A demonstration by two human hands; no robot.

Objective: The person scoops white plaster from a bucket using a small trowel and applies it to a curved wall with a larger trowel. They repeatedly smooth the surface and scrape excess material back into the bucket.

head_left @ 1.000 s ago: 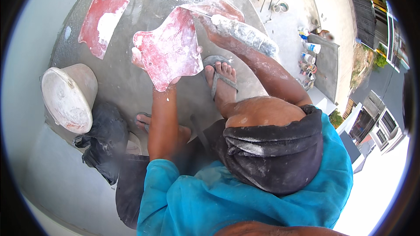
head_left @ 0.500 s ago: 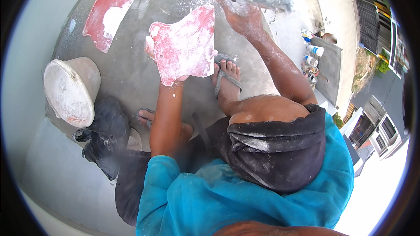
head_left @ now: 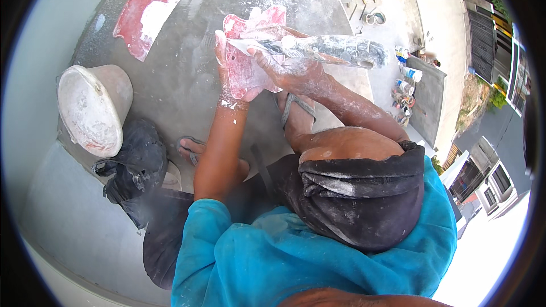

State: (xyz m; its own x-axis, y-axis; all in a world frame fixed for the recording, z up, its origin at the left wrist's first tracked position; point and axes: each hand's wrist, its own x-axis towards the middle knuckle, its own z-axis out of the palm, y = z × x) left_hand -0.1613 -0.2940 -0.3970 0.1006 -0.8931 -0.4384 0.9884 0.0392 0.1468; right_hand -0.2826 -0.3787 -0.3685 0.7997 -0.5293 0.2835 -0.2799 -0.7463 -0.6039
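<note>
"What is the left hand [head_left: 232, 77] doing?"

"It's clamped on a red plate [head_left: 242, 68] smeared with white, thumb along the left edge. Most of the fingers are hidden beneath it."

"Where is that plate?"

"Held up above the grey floor [head_left: 187, 51], in front of the person, a little left of the right knee [head_left: 347, 145]."

"And the right hand [head_left: 296, 74]?"

"Closed around a scraper [head_left: 327, 45], near where the blade meets the handle. The dusty dark handle sticks out to the right, and the blade points left across the plate. I can't tell whether the blade touches it."

"Anything else close by?"

"A second red plate [head_left: 133, 20] lies on the floor, far left, with a thick white patch on it. Nearer, on the left, there's a whitish bucket [head_left: 116, 88], and a crumpled black bag [head_left: 136, 162] just beside its near side."

"What's over on the right?"

"A cluster of paint tubs [head_left: 405, 86], well apart from the hands. Farther off, some small tools [head_left: 358, 3] lie on the pale ground."
</note>
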